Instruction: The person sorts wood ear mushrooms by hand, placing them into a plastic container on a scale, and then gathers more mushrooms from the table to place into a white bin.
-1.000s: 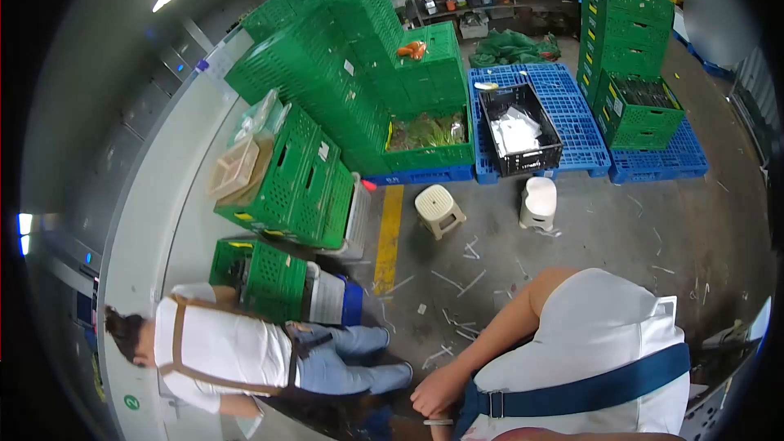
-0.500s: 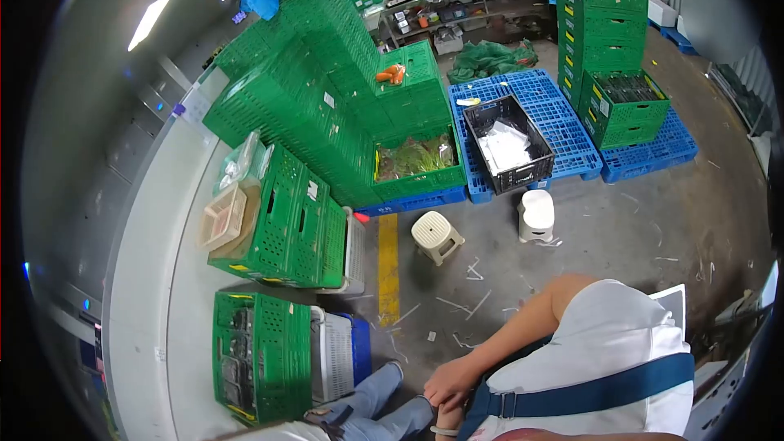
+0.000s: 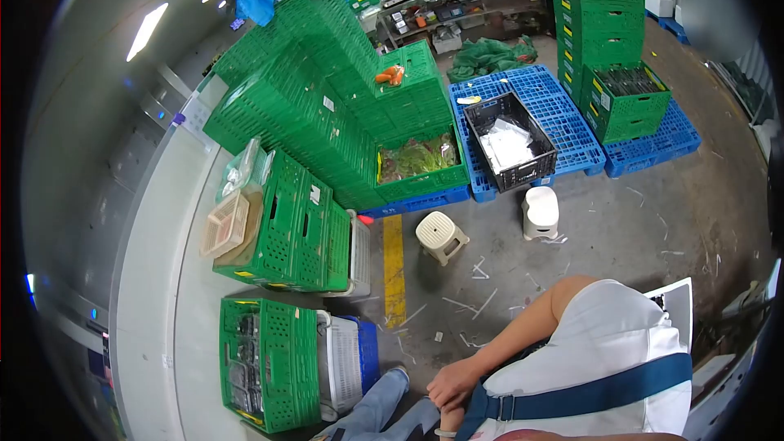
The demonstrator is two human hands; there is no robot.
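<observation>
At the lower middle, my right hand is folded closed over my left hand, in front of my white top with its dark blue strap. The left fingers are hidden beneath the right hand; a pale band circles that wrist at the bottom edge. No other object shows in either hand. Just left of them are legs in light blue jeans. Strips of white litter lie on the floor beyond my right forearm.
Two stools, cream and white, stand ahead. A black crate of white sheets sits on a blue pallet. Green crates rise at left, others at right. Below are a green crate and white basket.
The surroundings have shifted slightly right in view. The jeans-clad legs have changed position, and the white hem and dark pouch at lower left have left the frame. My hands stay together.
</observation>
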